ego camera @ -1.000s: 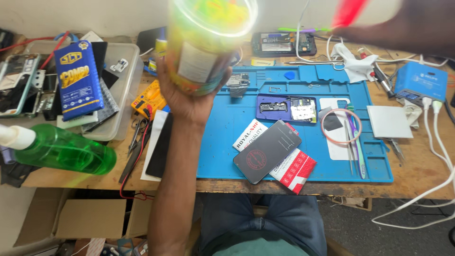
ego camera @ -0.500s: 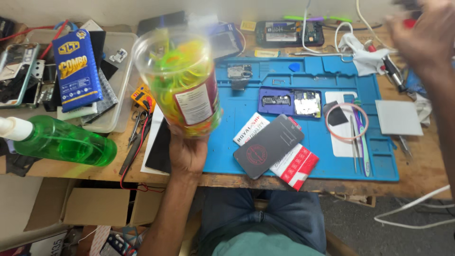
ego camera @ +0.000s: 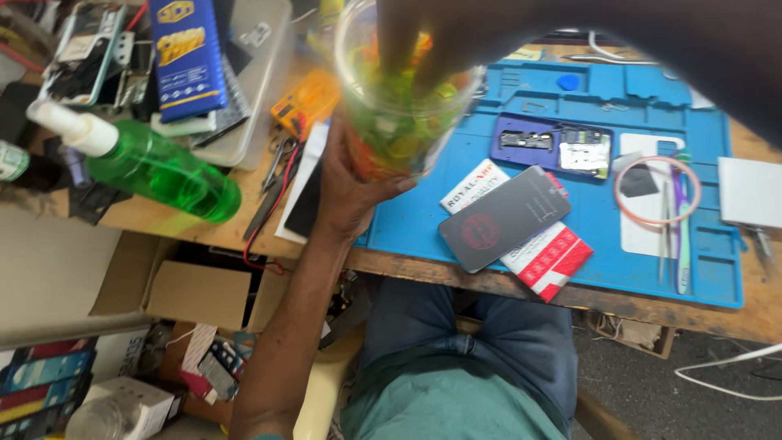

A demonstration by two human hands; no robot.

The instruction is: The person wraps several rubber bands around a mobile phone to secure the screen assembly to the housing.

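Clear plastic jar (ego camera: 399,106) of green-yellow picks, held up over blue mat (ego camera: 619,236) edge | left hand (ego camera: 350,183) wraps its base | right hand (ego camera: 456,33) reaches inside, grip unclear | risk: one-handed hold tips, picks spill onto phone (ego camera: 503,218).

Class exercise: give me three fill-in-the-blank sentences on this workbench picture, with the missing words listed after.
1. The left hand grips a clear ____ full of green and yellow pieces.
2. The right hand reaches in through its ____.
3. The spray bottle holds ____ liquid.
4. The dark phone lies on a ____ mat.

Missing words: jar; top; green; blue
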